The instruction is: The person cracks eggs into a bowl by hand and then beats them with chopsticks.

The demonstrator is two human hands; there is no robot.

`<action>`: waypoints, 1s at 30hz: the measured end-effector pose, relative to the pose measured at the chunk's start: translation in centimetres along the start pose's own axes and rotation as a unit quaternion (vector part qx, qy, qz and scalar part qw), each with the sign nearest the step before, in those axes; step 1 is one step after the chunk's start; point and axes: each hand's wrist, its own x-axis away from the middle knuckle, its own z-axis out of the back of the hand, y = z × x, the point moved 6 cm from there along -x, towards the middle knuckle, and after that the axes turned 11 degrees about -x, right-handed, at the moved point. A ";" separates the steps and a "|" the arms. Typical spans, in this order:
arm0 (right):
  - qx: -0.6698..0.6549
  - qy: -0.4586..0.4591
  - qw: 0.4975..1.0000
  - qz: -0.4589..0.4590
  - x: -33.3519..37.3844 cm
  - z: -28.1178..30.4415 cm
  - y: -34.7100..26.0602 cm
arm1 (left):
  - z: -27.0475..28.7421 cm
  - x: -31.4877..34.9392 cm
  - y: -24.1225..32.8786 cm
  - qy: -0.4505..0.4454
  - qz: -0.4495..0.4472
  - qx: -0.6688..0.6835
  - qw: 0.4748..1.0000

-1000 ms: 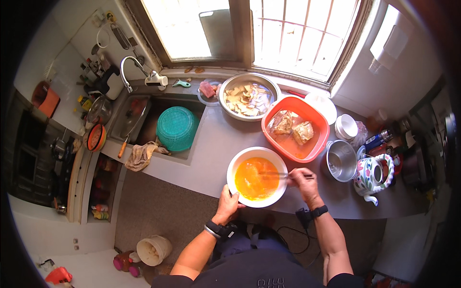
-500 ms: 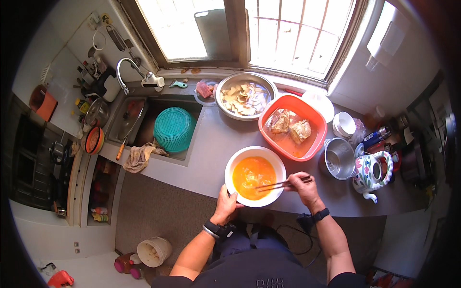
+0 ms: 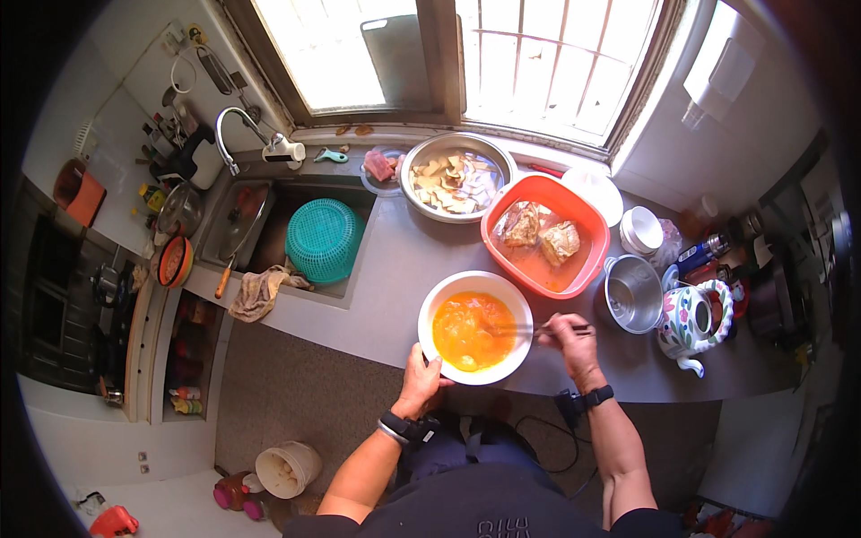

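Observation:
A white bowl [image 3: 516, 296] of beaten egg [image 3: 462, 327], orange-yellow with bubbles, stands at the counter's front edge. My left hand [image 3: 418, 384] grips its near left rim, thumb on top and fingers tucked beneath. In my right hand [image 3: 572, 348], closed at the bowl's right side, is a pair of chopsticks [image 3: 536, 331], their tips in the egg and smeared by motion. Just beyond the bowl, a red-orange basin [image 3: 599, 224] holds two chunks of meat [image 3: 560, 244] in reddish liquid.
Behind stands a steel bowl [image 3: 409, 190] of sliced pieces in water. A teal colander [image 3: 325, 240] sits in the sink at left, with a rag [image 3: 258, 296] over its front edge. To the right are a metal pot [image 3: 632, 296], white bowls [image 3: 641, 229] and a floral teapot [image 3: 683, 323].
The chopsticks have swept through the egg, up and toward the bowl's right side, and the egg's surface has swirled. My left hand keeps its hold on the rim.

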 end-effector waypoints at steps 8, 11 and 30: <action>0.003 -0.055 0.996 -0.065 1.3 -1.9 0.5 | 0.2 -0.1 -0.3 0.001 -0.008 -0.003 1.000; -0.034 0.012 0.999 0.019 0.4 -1.0 -0.7 | 0.3 -0.2 -0.3 0.000 0.000 -0.005 1.000; -0.015 -0.024 0.999 0.017 -1.1 -2.4 -0.9 | 0.2 -0.3 -0.5 -0.007 0.004 0.000 1.000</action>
